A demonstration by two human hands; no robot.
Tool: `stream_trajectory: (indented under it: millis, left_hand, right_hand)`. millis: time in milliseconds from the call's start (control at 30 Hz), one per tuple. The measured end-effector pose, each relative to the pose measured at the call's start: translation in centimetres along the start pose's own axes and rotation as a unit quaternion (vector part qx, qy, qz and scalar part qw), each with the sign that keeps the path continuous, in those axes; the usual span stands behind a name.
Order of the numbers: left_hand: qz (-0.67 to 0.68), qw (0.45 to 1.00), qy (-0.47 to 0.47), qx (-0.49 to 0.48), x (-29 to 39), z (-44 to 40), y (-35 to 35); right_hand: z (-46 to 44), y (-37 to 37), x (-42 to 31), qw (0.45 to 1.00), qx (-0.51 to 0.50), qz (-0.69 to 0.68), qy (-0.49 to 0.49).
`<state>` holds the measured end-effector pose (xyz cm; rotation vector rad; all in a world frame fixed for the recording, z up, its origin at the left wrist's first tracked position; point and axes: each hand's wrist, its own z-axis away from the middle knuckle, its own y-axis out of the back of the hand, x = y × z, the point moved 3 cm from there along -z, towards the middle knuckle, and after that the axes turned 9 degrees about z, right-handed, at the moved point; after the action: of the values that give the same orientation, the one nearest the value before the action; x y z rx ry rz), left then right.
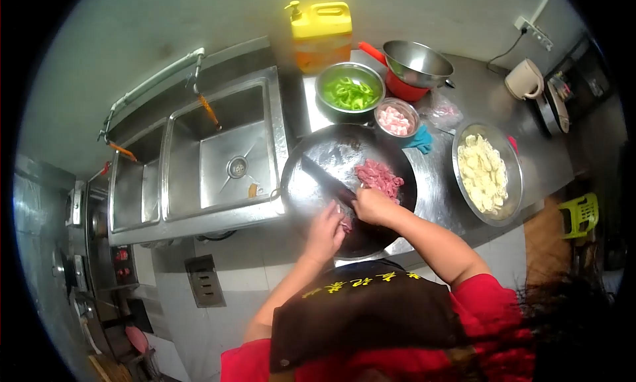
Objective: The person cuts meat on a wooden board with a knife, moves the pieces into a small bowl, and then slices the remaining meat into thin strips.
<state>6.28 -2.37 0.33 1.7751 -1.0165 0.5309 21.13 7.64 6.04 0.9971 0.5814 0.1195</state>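
Note:
My right hand point(372, 206) is closed around the handle of a cleaver point(324, 177), its dark blade pointing to the far left over a round, dark chopping board point(305, 140). My left hand point(323, 233) is at the board's near left, its fingers bent and pressed onto a small piece of raw meat point(346, 224) beside the blade. Just beyond my right hand lies a heap of sliced red meat point(379, 178). Part of the cleaver's handle is hidden by my fingers.
Behind the board stand a bowl of green peppers point(353, 94), a small bowl of pale meat point(395, 119), a blue cloth point(419, 140) and a steel bowl point(417, 61). Sliced pale food fills a large bowl point(487, 173) at right. A double sink point(222, 160) is left; a yellow jug point(322, 34) stands behind.

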Motion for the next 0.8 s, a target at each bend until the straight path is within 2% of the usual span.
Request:
stream_trajectory:
  millis: [100, 200, 233, 333, 467, 500, 600, 733, 800]
  left_hand:
    - [-0.038, 0.984, 0.095, 0.149, 1.1, 0.7, 1.3]
    - [-0.142, 0.960, 0.213, 0.111, 1.5, 0.3, 1.3]
    - [-0.164, 0.959, 0.221, 0.060, 1.2, 0.2, 0.8]
    - [-0.126, 0.972, 0.196, 0.033, -0.2, -0.7, -0.8]
    - [0.075, 0.984, 0.158, -0.024, -1.0, -2.6, -1.1]
    - [0.201, 0.946, 0.250, -0.037, -1.2, -2.9, -1.1]
    - [0.058, 0.997, 0.016, 0.042, 0.4, -4.8, 1.3]
    - [0.029, 0.991, -0.096, -0.087, 0.0, -3.8, 1.1]
    - [0.040, 0.991, -0.077, -0.099, 0.0, -3.0, 1.5]
  right_hand:
    - [3.1, -0.1, 2.8, 0.997, 0.063, 0.006, -0.033]
    - [5.3, -0.1, 4.0, 0.993, 0.093, 0.007, -0.067]
    - [6.1, 0.2, 3.9, 0.993, 0.097, 0.010, -0.071]
    - [7.6, 0.4, 4.3, 0.991, 0.110, 0.040, -0.062]
    - [9.9, 0.1, 3.9, 0.984, 0.166, 0.028, -0.051]
    - [10.3, 0.1, 3.6, 0.983, 0.172, 0.033, -0.054]
    - [10.6, -0.5, 3.2, 0.974, 0.213, 0.033, -0.068]
    - [11.7, -0.4, 1.8, 0.973, 0.207, 0.023, -0.101]
    - [11.9, -0.6, 1.7, 0.970, 0.214, 0.020, -0.111]
